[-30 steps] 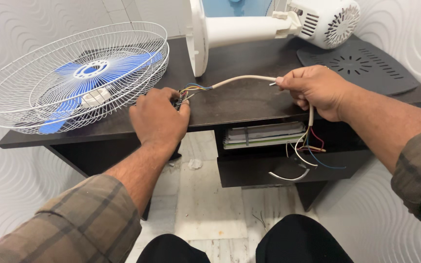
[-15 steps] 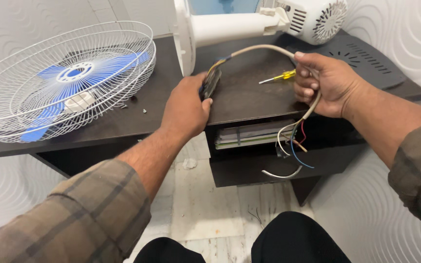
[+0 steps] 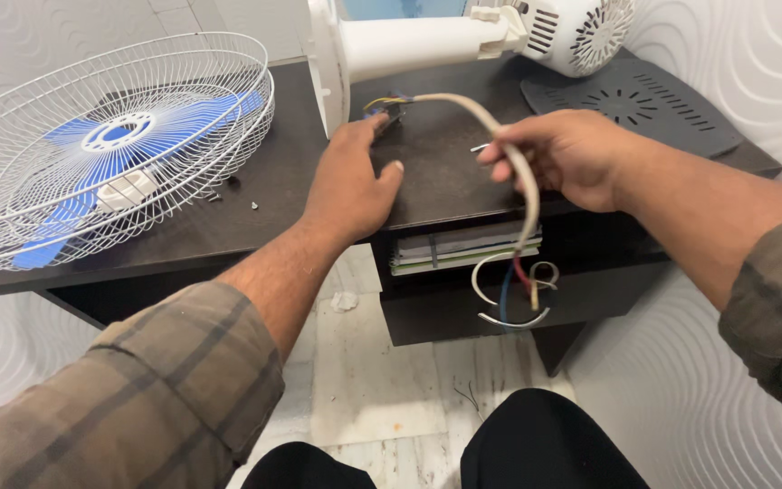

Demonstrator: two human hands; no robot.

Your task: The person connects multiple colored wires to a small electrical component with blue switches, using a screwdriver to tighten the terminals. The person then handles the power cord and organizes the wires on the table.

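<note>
While the right hand [image 3: 561,161] gripped the beige cable [image 3: 491,127] and the left hand [image 3: 350,181] pinched its end on the worktop [image 3: 436,181], its coloured wires [image 3: 513,285] hung unconnected, the fan cage [image 3: 110,145] lying detached.

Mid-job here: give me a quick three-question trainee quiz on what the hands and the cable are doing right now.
1. True or false: the right hand grips the beige cable.
2. Where is the left hand? A) on the fan guard B) on the dark desk at the cable's small dark end piece C) in the air
3. Fill in: the loose coloured wires hang below the desk's ____ edge.

Key: 1 true; 2 B; 3 front.
</note>
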